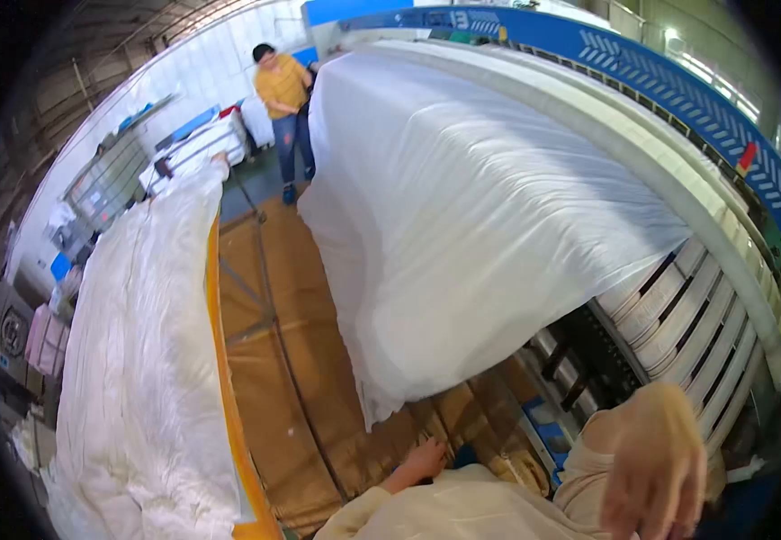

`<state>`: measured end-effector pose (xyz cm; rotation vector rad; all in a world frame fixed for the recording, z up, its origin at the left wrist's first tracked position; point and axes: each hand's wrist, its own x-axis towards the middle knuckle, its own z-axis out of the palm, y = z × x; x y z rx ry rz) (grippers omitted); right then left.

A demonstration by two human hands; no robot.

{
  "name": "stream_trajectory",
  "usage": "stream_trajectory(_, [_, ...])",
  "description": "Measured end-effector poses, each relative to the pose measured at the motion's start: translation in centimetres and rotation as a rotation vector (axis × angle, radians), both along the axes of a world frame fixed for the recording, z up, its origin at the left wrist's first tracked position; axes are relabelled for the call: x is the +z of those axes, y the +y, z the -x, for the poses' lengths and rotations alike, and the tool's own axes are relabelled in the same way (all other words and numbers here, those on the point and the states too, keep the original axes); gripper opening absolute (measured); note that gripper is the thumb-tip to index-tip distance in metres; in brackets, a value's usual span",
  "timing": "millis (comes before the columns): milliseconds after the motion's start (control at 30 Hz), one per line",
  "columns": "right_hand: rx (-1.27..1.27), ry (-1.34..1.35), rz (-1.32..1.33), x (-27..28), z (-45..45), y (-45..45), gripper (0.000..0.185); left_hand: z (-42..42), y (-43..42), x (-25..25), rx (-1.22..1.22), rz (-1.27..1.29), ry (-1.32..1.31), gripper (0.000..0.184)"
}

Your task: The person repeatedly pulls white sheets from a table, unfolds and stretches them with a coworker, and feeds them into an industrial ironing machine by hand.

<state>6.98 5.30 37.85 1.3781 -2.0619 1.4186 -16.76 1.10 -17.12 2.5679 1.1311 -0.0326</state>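
Observation:
A large white sheet (444,234) lies over the feed side of a blue machine and hangs down in front, its lower corner above the brown floor. Just under that corner, close to my body, is my left hand (425,459); it looks apart from the cloth, fingers loosely spread, with nothing seen in them. My right hand (656,463) is raised at the lower right, near the machine's white feed belts (692,306). Its fingers point down, slightly apart and a little blurred, and no object shows in them.
A long pile of white linen (139,360) on an orange-edged support (228,432) stands to the left. Another person (284,99) in a yellow top stands by the sheet's far end. The machine's blue beam (606,54) spans the back right. Wire cages (107,184) stand at far left.

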Motion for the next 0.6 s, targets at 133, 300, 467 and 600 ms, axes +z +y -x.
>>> stream_trajectory(133, [-0.254,0.174,0.302,-9.7,-0.3,3.5,0.018,1.6,0.2,-2.5,0.023,0.038,0.078,0.021])
stream_trajectory(300, [-1.855,-0.220,0.977,-24.8,-4.1,7.4,0.029,0.8,0.2,6.9,0.313,0.218,-0.073,0.022])
stream_trajectory(467, [-2.458,0.308,1.054,-32.9,-3.9,14.8,0.032,2.5,-0.9,6.1,0.449,0.388,0.000,0.032])
stream_trajectory(600, [-2.449,0.071,1.084,-30.6,-3.7,17.2,0.033,3.9,-2.2,-3.1,0.158,0.122,0.059,0.029])
